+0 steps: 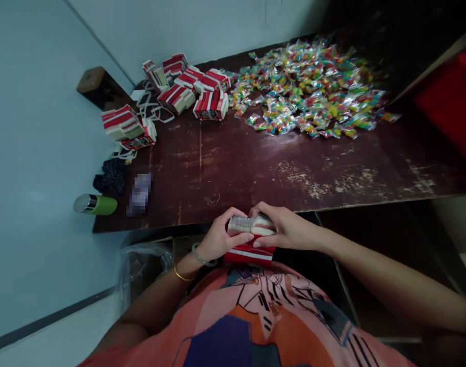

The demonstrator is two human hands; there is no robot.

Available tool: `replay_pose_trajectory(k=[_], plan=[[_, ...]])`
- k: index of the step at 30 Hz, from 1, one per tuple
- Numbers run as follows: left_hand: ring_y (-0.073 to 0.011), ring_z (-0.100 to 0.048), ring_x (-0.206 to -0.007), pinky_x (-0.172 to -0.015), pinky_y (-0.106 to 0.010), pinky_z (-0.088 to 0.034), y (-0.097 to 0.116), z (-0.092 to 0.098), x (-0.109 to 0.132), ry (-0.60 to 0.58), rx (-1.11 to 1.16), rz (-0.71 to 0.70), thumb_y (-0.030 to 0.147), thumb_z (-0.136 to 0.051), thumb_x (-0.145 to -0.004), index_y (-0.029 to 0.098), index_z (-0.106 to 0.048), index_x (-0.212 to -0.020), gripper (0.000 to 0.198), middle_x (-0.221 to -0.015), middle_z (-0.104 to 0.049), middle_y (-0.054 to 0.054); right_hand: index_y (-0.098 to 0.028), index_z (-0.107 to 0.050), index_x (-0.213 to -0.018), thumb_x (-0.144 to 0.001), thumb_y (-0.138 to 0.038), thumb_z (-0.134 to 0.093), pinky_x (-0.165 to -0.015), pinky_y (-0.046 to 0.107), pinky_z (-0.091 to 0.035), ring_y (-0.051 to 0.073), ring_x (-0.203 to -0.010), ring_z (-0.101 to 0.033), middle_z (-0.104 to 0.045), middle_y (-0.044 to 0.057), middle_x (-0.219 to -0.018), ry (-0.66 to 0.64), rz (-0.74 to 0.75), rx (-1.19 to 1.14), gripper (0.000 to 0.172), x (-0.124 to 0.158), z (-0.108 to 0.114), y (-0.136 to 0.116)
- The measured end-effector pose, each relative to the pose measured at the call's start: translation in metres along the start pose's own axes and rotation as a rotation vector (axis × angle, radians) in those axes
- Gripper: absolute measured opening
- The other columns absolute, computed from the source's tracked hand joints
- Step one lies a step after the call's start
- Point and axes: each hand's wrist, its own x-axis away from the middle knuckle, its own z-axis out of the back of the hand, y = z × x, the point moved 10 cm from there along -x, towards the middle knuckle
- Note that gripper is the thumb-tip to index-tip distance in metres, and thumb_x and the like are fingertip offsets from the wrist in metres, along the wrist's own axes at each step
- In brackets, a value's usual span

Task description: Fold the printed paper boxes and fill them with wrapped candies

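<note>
Close to my body, below the table's front edge, both hands grip a stack of flat cardboard pieces [240, 225], pale along their edges with red on the lower side. My left hand [217, 238] has its thumb and fingers wrapped round the stack's left end. Round the right end, my right hand [286, 227] is closed in the same way. Beneath them, at my lap, lies a red surface with a white stripe [250, 256]; whether it belongs to the stack I cannot tell.
Many small clear packets of colourful candy [305, 92] are heaped on the dark, worn table [233, 168]. Stacks of red and white cardboard [211, 105] stand at the back left. A green bottle [103, 205] lies by dark cloth [112, 176]. A red container [450, 97] is at the right.
</note>
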Motion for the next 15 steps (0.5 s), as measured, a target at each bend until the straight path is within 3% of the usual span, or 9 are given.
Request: replay_pose_trajectory(k=[6,10,15], plan=[[-0.0142,-0.052,-0.07,-0.064,-0.024,-0.04,-0.021,-0.001,0.024,0.018,0.046,-0.004,0.033,-0.076,-0.067,0.019,-0.055,-0.097,0.039,-0.085,-0.059,-0.001,-0.021,-0.054,-0.102,-0.074,-0.038,-0.072,-0.071,0.028,-0.049,0.019,-0.084,-0.061,-0.062,0.007,-0.106,0.097,0.036,-0.081,0.037,0.021,-0.011,0.0],[-0.019,-0.056,-0.086,-0.076,-0.029,-0.043,-0.006,-0.004,0.029,0.008,-0.018,-0.103,0.033,-0.076,-0.068,0.019,-0.054,-0.1,0.041,-0.099,-0.059,-0.005,-0.02,-0.053,-0.101,-0.077,-0.036,-0.069,-0.076,0.031,-0.048,0.021,-0.091,-0.061,-0.058,0.01,-0.115,0.139,0.066,-0.008,0.034,0.032,-0.013,-0.011],[-0.0188,-0.056,-0.086,-0.078,-0.03,-0.044,0.024,-0.008,0.02,-0.001,-0.207,-0.171,0.036,-0.077,-0.066,0.019,-0.054,-0.1,0.044,-0.098,-0.058,-0.004,-0.02,-0.052,-0.108,-0.079,-0.038,-0.066,-0.082,0.035,-0.049,0.023,-0.098,-0.059,-0.058,0.011,-0.114,0.128,0.141,0.134,0.038,0.026,-0.003,-0.033]])
